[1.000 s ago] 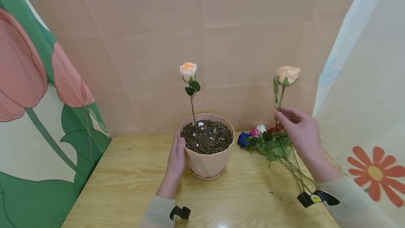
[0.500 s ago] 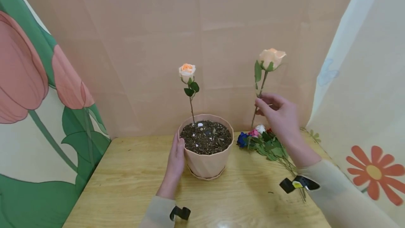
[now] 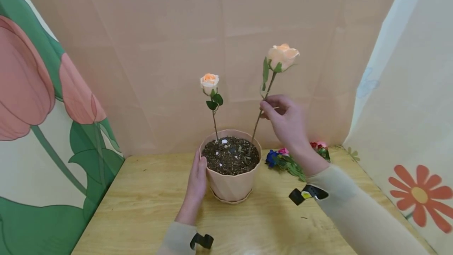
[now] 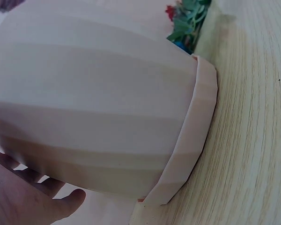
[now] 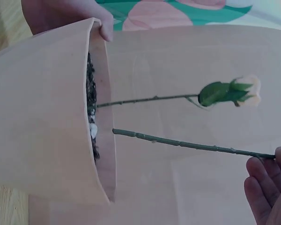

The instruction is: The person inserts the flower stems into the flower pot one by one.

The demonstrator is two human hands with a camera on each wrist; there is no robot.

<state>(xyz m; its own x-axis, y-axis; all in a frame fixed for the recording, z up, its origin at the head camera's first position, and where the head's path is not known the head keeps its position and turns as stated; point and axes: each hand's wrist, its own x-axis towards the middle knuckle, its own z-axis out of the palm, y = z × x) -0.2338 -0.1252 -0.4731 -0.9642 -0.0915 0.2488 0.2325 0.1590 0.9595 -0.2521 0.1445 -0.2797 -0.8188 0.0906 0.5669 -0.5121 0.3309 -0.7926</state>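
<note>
Pinching peach rose (image 3: pixel 283 57) by stem w/ R hand (image 3: pixel 288 123), thumb & fingers clamped on it; holding stem tip (image 5: pixel 115 131) just above soil (image 3: pixel 230 155), nr. 2nd rose (image 3: pixel 209 84). Resting L hand (image 3: pixel 198 180) on pot's (image 3: pixel 231 187) L side, fingers extended. On surface (image 3: pixel 148 207), R of pot: flowers (image 3: pixel 288 164).

Pot (image 3: pixel 231 186) on table (image 3: pixel 148 196); first rose (image 3: pixel 209 84) in soil (image 3: pixel 230 162); second rose (image 3: pixel 283 57) right of first; flowers (image 3: pixel 289 165) right of pot.

A creased pinkish backdrop (image 3: pixel 162 62) rises behind a wood-grain table (image 3: pixel 141 204).
</note>
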